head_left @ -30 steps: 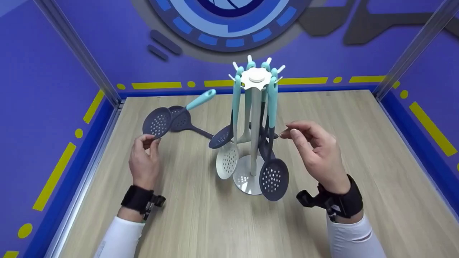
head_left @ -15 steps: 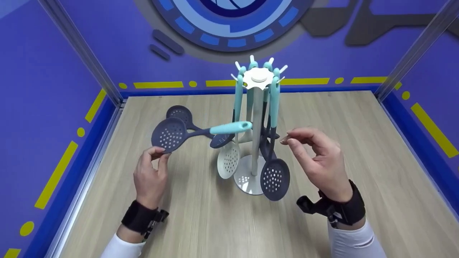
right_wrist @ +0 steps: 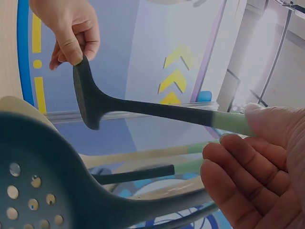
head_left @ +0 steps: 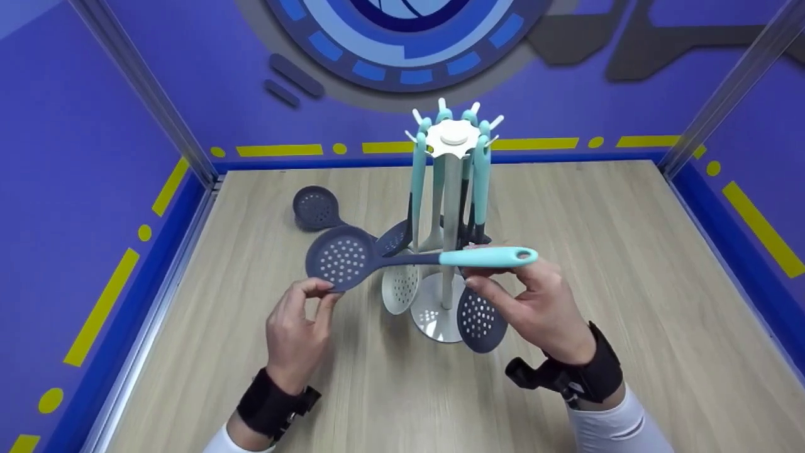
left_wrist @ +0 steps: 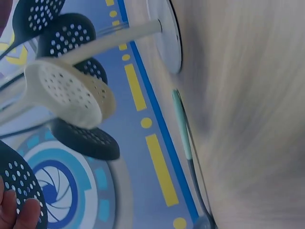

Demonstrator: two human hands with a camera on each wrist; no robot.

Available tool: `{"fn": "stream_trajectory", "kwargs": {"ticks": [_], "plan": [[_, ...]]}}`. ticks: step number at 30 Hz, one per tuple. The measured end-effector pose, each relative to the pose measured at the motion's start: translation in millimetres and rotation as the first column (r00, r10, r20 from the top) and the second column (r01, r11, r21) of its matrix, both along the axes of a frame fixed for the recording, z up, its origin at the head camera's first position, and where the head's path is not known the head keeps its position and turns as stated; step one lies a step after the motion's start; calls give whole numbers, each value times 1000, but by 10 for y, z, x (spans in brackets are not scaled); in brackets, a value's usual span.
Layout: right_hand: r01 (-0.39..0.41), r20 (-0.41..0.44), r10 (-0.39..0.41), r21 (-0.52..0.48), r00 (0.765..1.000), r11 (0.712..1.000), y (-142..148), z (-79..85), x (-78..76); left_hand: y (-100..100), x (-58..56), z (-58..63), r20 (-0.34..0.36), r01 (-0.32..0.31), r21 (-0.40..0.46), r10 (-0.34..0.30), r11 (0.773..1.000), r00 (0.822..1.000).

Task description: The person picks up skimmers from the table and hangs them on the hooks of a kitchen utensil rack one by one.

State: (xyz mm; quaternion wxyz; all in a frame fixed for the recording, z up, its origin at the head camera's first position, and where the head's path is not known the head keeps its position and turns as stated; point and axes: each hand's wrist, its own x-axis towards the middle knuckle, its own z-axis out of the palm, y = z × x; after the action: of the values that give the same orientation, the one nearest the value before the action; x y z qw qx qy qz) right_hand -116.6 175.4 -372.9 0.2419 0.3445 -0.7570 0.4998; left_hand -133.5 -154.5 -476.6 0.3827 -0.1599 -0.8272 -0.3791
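A dark grey slotted skimmer [head_left: 341, 259] with a turquoise handle is held level in the air, in front of the utensil stand. My left hand [head_left: 297, 336] pinches the lower rim of its perforated bowl between thumb and fingers. At the handle end, my right hand [head_left: 534, 302] has its thumb against the turquoise grip [right_wrist: 231, 122], its other fingers loosely curled. The white rotating stand [head_left: 453, 135] carries several hanging utensils, among them a cream skimmer [head_left: 400, 286] and a dark skimmer [head_left: 481, 318] at the front.
Behind the held skimmer, another dark perforated ladle [head_left: 316, 207] lies on the wooden table [head_left: 371, 390], its turquoise handle [left_wrist: 181, 124] near the stand's round base [head_left: 434, 321]. Blue printed panels [head_left: 157, 88] enclose the table at the back and sides.
My left hand has brought the skimmer rightward and nearer, swinging its handle from pointing up and away to pointing right. My right hand has moved slightly left and taken the handle.
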Motion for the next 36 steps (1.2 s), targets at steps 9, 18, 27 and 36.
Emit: {"fn": "stream_trajectory", "kwargs": {"ticks": [9, 18, 27, 36], "plan": [[-113, 58, 126, -194, 990, 975, -95, -43, -2, 170, 163, 6, -83, 90, -33, -92, 995, 992], [-116, 12, 120, -203, 993, 972, -167, -102, -27, 312, 257, 14, -97, 158, -21, -159, 987, 983], [-48, 12, 52, -192, 999, 980, -199, -122, -19, 450, 324, -8, -103, 193, -63, -198, 979, 975], [-11, -13, 9, -165, 1000, 986, -170, -95, -29, 508, 365, -21, -110, 220, -123, -233, 968, 966]]}}
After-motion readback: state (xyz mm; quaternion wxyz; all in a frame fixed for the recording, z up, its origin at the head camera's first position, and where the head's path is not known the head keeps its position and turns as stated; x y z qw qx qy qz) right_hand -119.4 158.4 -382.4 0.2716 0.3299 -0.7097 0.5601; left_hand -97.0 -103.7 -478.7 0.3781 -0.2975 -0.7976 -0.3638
